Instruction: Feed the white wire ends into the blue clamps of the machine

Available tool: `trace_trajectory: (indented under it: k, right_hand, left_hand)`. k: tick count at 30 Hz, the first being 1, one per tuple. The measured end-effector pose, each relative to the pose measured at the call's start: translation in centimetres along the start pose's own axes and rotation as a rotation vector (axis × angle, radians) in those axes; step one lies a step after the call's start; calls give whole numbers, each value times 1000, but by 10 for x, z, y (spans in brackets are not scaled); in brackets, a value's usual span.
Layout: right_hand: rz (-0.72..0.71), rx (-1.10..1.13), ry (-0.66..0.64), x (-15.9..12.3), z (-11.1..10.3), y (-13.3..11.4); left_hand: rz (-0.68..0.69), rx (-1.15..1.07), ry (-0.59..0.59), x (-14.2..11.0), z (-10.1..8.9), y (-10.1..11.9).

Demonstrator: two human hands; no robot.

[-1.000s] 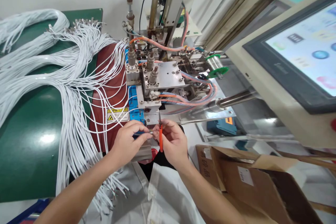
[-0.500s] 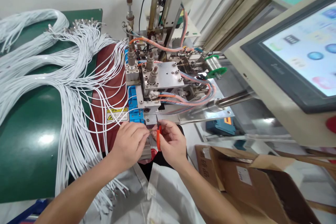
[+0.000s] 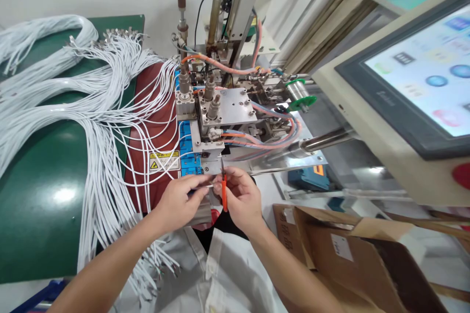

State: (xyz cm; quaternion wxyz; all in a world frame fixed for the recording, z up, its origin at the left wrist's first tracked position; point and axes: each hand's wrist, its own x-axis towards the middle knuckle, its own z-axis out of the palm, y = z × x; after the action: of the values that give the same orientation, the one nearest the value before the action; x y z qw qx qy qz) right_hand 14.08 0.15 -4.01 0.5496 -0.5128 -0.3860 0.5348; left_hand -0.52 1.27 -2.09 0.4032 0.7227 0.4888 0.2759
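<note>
My left hand (image 3: 179,204) is closed, pinching a white cable (image 3: 206,186) between thumb and fingers. A short length of the cable shows between my two hands. My right hand (image 3: 243,200) is closed around small scissors with orange-red handles (image 3: 224,194), their dark blades pointing away from me. Its fingertips meet at the cable's end, and the tip itself is too small to make out. Just beyond my hands are the blue cable holders (image 3: 189,166) of a metal machine (image 3: 235,105), with several white cables running into them.
Bundles of white cables (image 3: 106,156) spread over the green table (image 3: 40,205) on the left. A touch screen (image 3: 422,73) leans in at the right. Below it stands an open cardboard box (image 3: 323,249). A solder-like wire spool (image 3: 299,94) sits on the machine.
My left hand has drawn slightly left, so more of the white cable shows between the hands. The scissors have shifted a little to the right in my right hand.
</note>
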Motion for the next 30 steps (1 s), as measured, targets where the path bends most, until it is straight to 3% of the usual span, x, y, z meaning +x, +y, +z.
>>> trace_trajectory:
  k: [2,4,6,10,13,18,25,30]
  right_hand:
    - [-55,-59,-7,1,-3,2]
    - [-163,-203,18,1,-10,3]
    - [-336,-421,34,0,-18,3]
    - [-731,-885,-62,-4,-33,4]
    - [-875,-1135,-74,-7,-35,7]
    - [-961,-1314,-53,-7,-32,11]
    - [-888,-1315,-110,-7,-30,9]
    - [-866,-1336,-108,-9,-33,12]
  left_hand:
    - [-29,-8,-19,1,0,0]
    - [-64,-13,52,1,1,0]
    - [-111,-23,154,0,2,1]
    - [-186,-51,269,-1,5,1]
    - [-203,-47,303,-2,6,0]
    - [-198,-27,302,-3,6,0]
    - [-327,-238,243,1,6,-3]
    - [-348,-250,222,3,4,-2]
